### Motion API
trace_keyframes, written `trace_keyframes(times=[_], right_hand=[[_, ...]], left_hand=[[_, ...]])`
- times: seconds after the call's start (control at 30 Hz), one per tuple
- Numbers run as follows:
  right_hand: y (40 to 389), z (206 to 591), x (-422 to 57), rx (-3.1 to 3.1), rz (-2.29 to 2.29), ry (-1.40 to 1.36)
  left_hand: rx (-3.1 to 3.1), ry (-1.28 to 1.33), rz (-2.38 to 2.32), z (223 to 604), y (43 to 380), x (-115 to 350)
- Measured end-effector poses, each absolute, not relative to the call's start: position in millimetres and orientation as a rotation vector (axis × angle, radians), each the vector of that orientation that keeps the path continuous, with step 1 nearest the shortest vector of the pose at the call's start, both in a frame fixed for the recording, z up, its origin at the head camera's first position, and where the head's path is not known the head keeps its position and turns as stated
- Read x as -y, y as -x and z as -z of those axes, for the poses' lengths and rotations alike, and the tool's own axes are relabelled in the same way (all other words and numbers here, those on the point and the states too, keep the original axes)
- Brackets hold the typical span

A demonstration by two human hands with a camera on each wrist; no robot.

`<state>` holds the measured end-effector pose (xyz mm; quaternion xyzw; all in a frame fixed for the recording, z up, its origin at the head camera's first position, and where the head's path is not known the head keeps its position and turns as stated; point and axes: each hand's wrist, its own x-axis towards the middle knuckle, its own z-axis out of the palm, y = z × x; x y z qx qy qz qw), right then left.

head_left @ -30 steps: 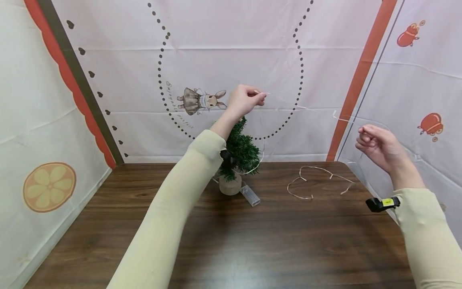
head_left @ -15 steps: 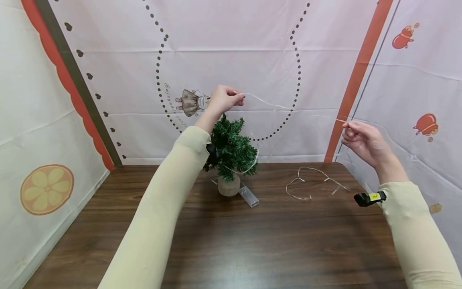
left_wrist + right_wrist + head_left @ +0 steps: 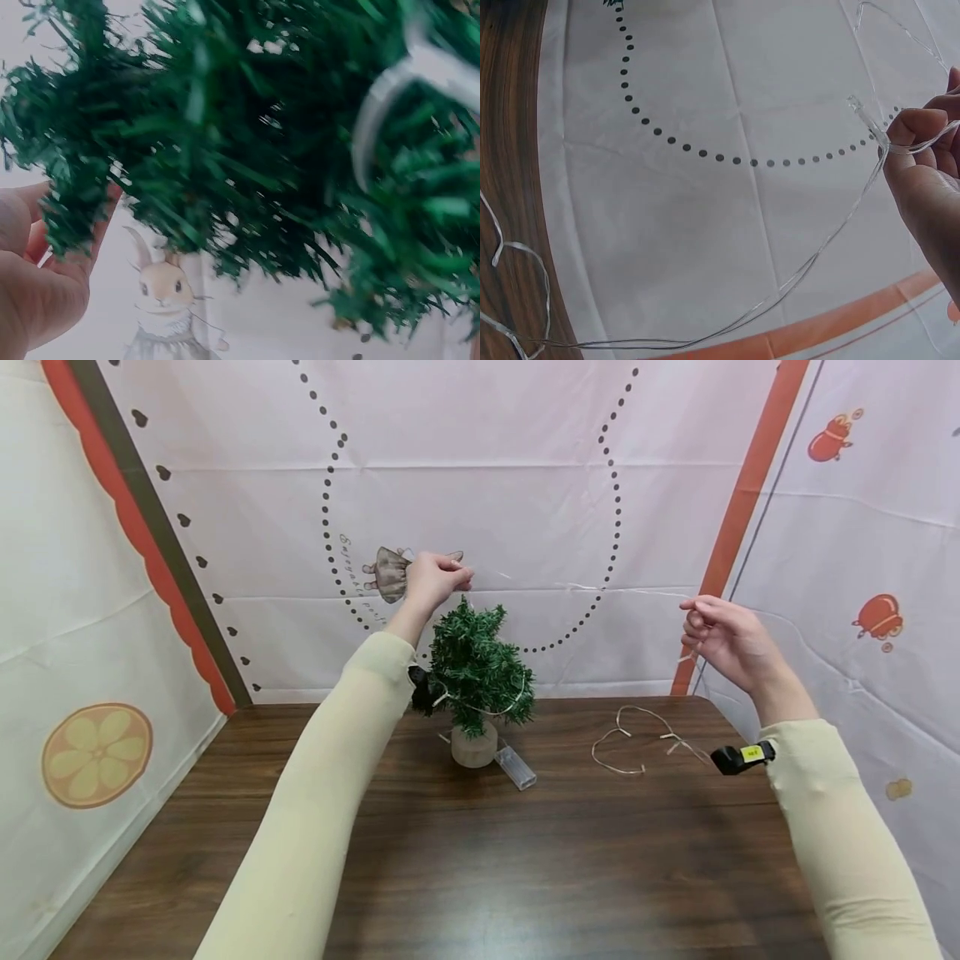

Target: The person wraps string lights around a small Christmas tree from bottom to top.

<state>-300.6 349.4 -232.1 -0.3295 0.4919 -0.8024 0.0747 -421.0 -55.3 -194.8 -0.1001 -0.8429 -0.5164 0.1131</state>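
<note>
Your left hand has drawn pinched clear-wire lights past the bushy green treetop, stretching from your gripping right hand.

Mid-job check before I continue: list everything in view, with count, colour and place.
Table: one, brown, centre.
Tree: one, green, towards the table's far edge.
Base: one, pale, under the tree.
Box: one, clear, right of the base.
String: one, whitish, on the tree, in the air, loose on the table.
Cloth: count unclear, pale, behind and beside the table.
Rabbit print: one, brown and white, back cloth.
Fruit print: one, orange, left cloth.
Red prints: two, right cloth.
Hearts: several, dark, back cloth's left.
Dots: many, dark, back cloth.
Wrist cameras: two, black, one per wrist.
Sleeves: two, pale yellow, forearms.
Left hand: one, above the tree, pinching the string.
Right hand: one, tree's right, holding the string.
</note>
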Motion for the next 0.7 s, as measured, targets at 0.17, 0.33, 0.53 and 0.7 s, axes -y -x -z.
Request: trace_keyframes(times=[0.17,0.33,0.53,0.7], right_hand=[[303,230,-340,-1.482,2.397,1.002],[305,228,-329,-1.561,2.404,0.958],[306,226,-320,-1.653,2.397,0.911],[307,226,-314,-1.651,2.375,0.914]], left_hand=[[2.466,0.192,1.398,207,424,64],[2.383,0.142,1.457,221,425,73],[2.265,0.173,1.640,237,426,87],[2.178,0.196,1.827,245,426,98]])
